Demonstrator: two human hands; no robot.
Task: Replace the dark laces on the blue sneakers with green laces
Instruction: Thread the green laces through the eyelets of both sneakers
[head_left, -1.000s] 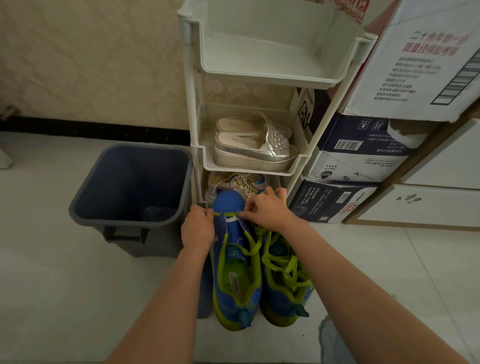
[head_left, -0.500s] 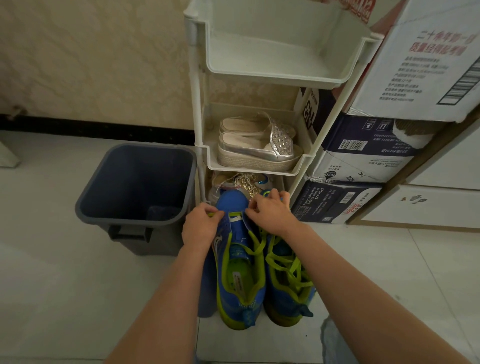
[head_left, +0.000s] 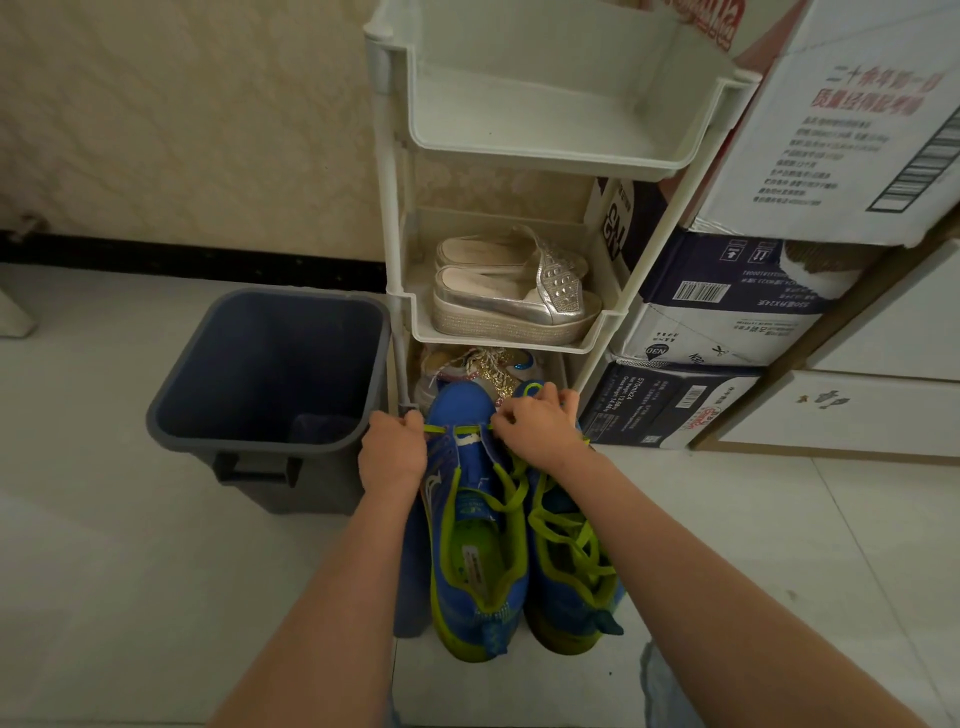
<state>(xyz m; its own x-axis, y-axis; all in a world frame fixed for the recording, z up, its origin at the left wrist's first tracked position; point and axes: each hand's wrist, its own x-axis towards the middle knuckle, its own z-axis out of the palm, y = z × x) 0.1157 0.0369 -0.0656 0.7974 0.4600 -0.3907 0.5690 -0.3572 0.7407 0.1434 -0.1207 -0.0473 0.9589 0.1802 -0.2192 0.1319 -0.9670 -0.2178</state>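
Two blue sneakers with lime soles stand side by side on the floor, toes pointing away from me. The left sneaker (head_left: 470, 519) has a green lace (head_left: 457, 429) stretched taut across its toe-end eyelets. My left hand (head_left: 392, 449) pinches the lace's left end beside the shoe. My right hand (head_left: 540, 428) pinches the right end, over the toe of the right sneaker (head_left: 571, 566). The right sneaker carries a loosely crossed green lace (head_left: 563, 525). No dark lace shows.
A dark grey bin (head_left: 270, 374) stands at the left of the sneakers. A white shelf rack (head_left: 519, 150) directly behind them holds silver platform shoes (head_left: 514, 301) and more footwear below. Stacked cardboard boxes (head_left: 727, 312) fill the right. Pale floor tiles (head_left: 130, 571) lie around.
My hands moved apart again and pulled the green lace straight across the left sneaker's toe end. The view shifted slightly.
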